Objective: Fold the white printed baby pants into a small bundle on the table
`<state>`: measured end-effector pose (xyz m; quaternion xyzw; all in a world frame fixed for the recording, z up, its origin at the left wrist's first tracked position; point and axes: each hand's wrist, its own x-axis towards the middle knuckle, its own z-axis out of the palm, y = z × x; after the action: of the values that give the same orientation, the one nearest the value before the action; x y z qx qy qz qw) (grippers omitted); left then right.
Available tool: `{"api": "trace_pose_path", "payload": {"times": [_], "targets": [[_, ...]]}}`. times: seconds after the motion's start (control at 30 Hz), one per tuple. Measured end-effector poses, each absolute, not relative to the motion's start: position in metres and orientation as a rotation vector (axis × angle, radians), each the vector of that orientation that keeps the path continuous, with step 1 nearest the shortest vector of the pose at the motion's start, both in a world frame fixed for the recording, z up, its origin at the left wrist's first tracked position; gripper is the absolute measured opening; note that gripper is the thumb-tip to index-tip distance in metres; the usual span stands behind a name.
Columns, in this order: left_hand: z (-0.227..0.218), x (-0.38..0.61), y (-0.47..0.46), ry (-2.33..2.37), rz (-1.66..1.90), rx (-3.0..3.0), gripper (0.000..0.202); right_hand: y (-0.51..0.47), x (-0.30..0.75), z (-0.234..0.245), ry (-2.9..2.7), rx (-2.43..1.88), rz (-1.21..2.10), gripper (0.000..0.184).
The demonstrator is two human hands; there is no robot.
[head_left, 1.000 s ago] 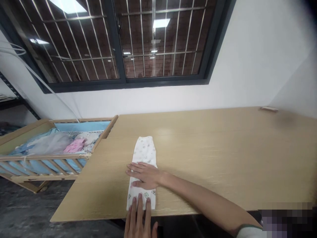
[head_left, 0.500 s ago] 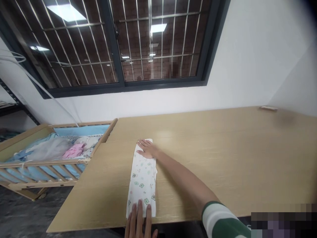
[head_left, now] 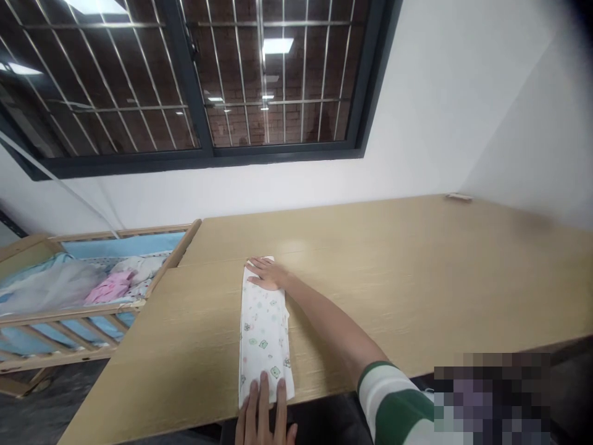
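Note:
A long, narrow folded white cloth (head_left: 264, 334) printed with small green figures lies lengthwise on the wooden table (head_left: 417, 278). My right hand (head_left: 266, 274) rests flat, fingers spread, on the cloth's far end, the arm stretched out in a green and white striped sleeve. My left hand (head_left: 265, 413) presses its straight fingers on the near end of the cloth at the table's front edge.
A wooden baby cot (head_left: 69, 290) with blue lining, pink and white clothes and netting stands to the left of the table. Behind the table are a white wall and a barred window (head_left: 194, 80). A small flat object (head_left: 458, 197) lies at the table's far right.
My right hand has slid along the cloth from its middle to its far end, smoothing it out. My left hand has stayed on the near end. The view has shifted slightly to the right.

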<state>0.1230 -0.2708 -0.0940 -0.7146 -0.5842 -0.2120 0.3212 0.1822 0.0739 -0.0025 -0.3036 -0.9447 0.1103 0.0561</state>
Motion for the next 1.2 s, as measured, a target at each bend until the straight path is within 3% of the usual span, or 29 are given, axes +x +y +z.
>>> {"api": "trace_pose_path", "payload": {"times": [0.13,0.27,0.37,0.53,0.73,0.83,0.97,1.2], "targets": [[-0.086,0.128,-0.270,-1.592,-0.555,-1.978,0.058,0.061,0.195,0.006,-2.836,-0.878,0.220,0.063],[-0.066,0.104,-0.264,-1.488,-0.620,-2.162,0.044,0.021,0.205,0.017,-2.790,-0.759,0.130,0.062],[-0.052,0.083,-0.260,-1.403,-0.700,-2.287,0.034,-0.026,0.219,0.031,-2.789,-0.717,0.184,0.063],[-0.047,0.061,-0.259,-1.410,-0.810,-2.389,0.027,-0.115,0.258,0.057,-2.855,-0.626,0.385,0.048],[-0.051,0.054,-0.266,-1.390,-0.848,-2.484,0.038,-0.197,0.300,0.037,-2.885,-0.685,0.347,0.050],[-0.048,0.053,-0.270,-1.331,-0.845,-2.518,0.046,-0.217,0.309,0.013,-2.802,-0.770,0.249,0.041],[-0.038,0.055,-0.276,-1.298,-0.919,-2.573,0.043,-0.228,0.314,-0.001,-2.691,-0.743,0.198,0.045],[0.004,0.060,-0.271,-1.348,-1.248,-2.622,0.028,-0.226,0.314,0.049,-2.463,-0.664,0.241,0.029]]}}
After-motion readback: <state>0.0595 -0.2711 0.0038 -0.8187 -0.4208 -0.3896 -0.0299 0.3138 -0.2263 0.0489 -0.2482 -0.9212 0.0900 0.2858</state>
